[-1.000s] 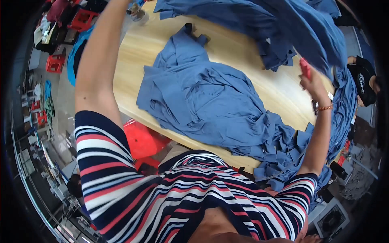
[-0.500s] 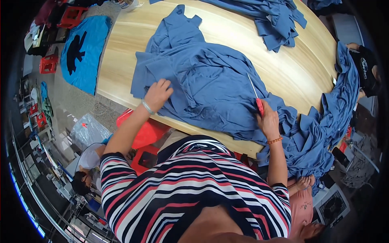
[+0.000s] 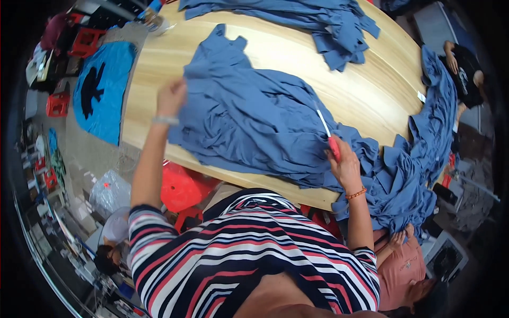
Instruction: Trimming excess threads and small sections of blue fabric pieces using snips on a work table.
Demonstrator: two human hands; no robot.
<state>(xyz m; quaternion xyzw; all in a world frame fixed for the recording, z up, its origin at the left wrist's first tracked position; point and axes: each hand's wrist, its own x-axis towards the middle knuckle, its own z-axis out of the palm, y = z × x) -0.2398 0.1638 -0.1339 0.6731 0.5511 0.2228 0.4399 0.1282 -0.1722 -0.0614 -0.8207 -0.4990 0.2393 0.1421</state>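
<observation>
A heap of blue-grey fabric (image 3: 249, 116), apparently garments or garment pieces, spreads across the pale wooden table (image 3: 281, 47). My left hand (image 3: 172, 98), blurred by motion, is at the heap's left edge. Its fingers look closed on the cloth, which is smeared beside them. Over the heap's right side, my right hand (image 3: 344, 164) grips a red-handled tool (image 3: 333, 146) with a long, slim metal blade pointing up and away. Whether it is a pair of scissors seen edge-on, I cannot tell.
More blue-grey fabric (image 3: 339, 37) lies at the table's far side, and a long bunch (image 3: 429, 132) runs down its right end. One person (image 3: 466, 74) is at the far right, another (image 3: 400, 259) at the near right. A red stool (image 3: 180, 185) stands by the near edge.
My left hand has risen up and to the left, and the fabric's left part has shifted and folded over with it. My right hand keeps hold of the tool. The view has shifted slightly.
</observation>
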